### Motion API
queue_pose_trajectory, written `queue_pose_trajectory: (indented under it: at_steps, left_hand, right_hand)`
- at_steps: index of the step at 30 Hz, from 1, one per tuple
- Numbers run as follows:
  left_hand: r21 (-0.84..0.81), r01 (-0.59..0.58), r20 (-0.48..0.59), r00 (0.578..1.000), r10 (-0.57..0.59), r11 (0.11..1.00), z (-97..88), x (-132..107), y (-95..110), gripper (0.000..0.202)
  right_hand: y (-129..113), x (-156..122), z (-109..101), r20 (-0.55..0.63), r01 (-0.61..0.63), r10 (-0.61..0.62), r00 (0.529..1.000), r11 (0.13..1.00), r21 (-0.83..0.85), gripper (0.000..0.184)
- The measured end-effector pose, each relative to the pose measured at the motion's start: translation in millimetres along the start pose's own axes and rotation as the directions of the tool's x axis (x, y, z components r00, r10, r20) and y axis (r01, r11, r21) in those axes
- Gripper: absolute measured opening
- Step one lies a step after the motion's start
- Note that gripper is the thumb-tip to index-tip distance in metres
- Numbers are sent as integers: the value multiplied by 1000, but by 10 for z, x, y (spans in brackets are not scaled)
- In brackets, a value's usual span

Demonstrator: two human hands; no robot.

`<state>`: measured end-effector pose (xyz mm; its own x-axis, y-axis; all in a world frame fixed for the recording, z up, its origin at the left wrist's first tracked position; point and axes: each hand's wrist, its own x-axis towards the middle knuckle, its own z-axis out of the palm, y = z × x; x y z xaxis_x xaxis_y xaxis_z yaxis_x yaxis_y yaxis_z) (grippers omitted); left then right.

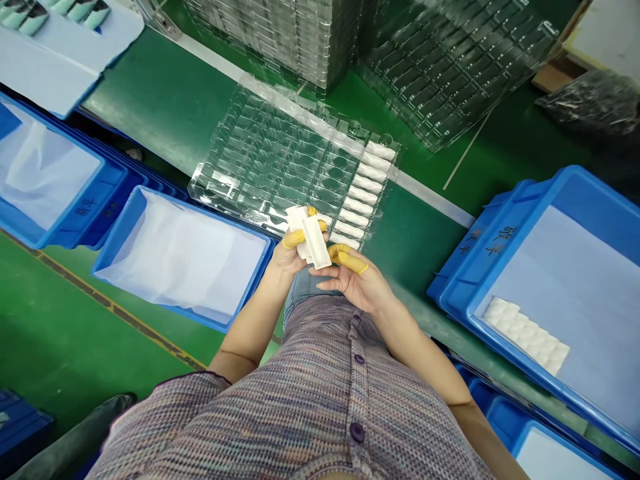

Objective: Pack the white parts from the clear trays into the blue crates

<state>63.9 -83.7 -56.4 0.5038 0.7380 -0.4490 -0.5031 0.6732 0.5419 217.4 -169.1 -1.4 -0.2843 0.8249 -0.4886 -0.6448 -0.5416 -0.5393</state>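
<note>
My left hand (pixel 290 252), with yellow finger cots, is closed around white plastic pieces near my waist. The front one, a long white plastic piece (pixel 317 241) with raised edges, lies slanted over another white piece (pixel 296 216). My right hand (pixel 363 279), also in yellow finger cots, pinches at the lower right edge of the front piece; its other fingers are curled below. Just beyond my hands lies a clear plastic tray (pixel 280 150) with rows of slots. White pieces (pixel 361 199) fill its right-hand column, and the visible slots further left are bare.
A blue bin (pixel 183 257) lined with white sheet stands at left, with more bins (pixel 60 180) beyond. At right, a blue bin (pixel 530 240) holds a block of white pieces (pixel 525 337). Stacked clear trays (pixel 280 40) stand behind the green table (pixel 150 100).
</note>
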Motion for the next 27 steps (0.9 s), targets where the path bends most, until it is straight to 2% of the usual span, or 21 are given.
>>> queue_pose_trajectory:
  at_steps: [5, 9, 11, 12, 13, 14, 15, 16, 17, 18, 20, 21, 22, 24, 27]
  left_hand:
    - [-5, -25, 51, 998, 25, 1000, 27, -20, 0, 69]
    - [47, -92, -12, 996, 93, 995, 47, -47, 57, 63]
    - [26, -162, -102, 981, 164, 986, 4, -41, 109, 55]
    - [3, -200, -151, 968, 198, 980, -36, -33, 139, 51]
    - [-21, -231, -196, 955, 223, 973, -84, -23, 170, 46]
    - [-39, -255, -234, 943, 239, 966, -138, -13, 200, 40]
    - [-50, -269, -262, 933, 248, 962, -191, -3, 226, 36]
    - [-54, -275, -282, 926, 250, 960, -240, 6, 247, 33]
    - [-53, -276, -300, 921, 249, 960, -281, 13, 262, 32]
    - [-53, -275, -319, 916, 245, 960, -311, 20, 268, 33]
    - [-55, -273, -358, 903, 236, 961, -342, 31, 260, 34]
    - [-55, -275, -371, 898, 236, 960, -345, 36, 247, 35]
    - [-52, -282, -373, 895, 243, 958, -343, 40, 231, 36]
    - [-43, -309, -342, 898, 276, 950, -326, 44, 197, 43]
    - [-8, -341, -264, 907, 327, 940, -287, 39, 158, 59]
  right_hand:
    - [33, 4, 41, 30, -33, 32, 999, 999, 25, 44]
    - [51, 135, -96, 25, -47, 48, 999, 999, -7, 46]
    - [-6, 279, -256, -63, 43, -51, 997, 993, -112, 45]
    - [-57, 369, -346, -129, 120, -149, 980, 970, -209, 44]
    - [-118, 467, -432, -190, 193, -269, 944, 920, -341, 41]
    - [-187, 568, -506, -226, 237, -389, 893, 833, -500, 37]
    - [-259, 667, -562, -220, 240, -492, 842, 709, -663, 33]
    - [-327, 762, -595, -174, 208, -559, 811, 552, -807, 29]
    - [-388, 849, -604, -101, 158, -585, 805, 376, -913, 27]
    - [-439, 926, -590, -22, 110, -575, 818, 194, -975, 27]
    - [-503, 1049, -518, 98, 39, -498, 862, -126, -991, 29]
    - [-518, 1094, -474, 126, 13, -456, 881, -244, -970, 30]
    - [-524, 1129, -432, 139, -10, -423, 895, -331, -944, 30]
    - [-519, 1169, -376, 151, -34, -386, 910, -432, -901, 30]
    - [-493, 1163, -366, 181, -30, -400, 899, -466, -884, 31]
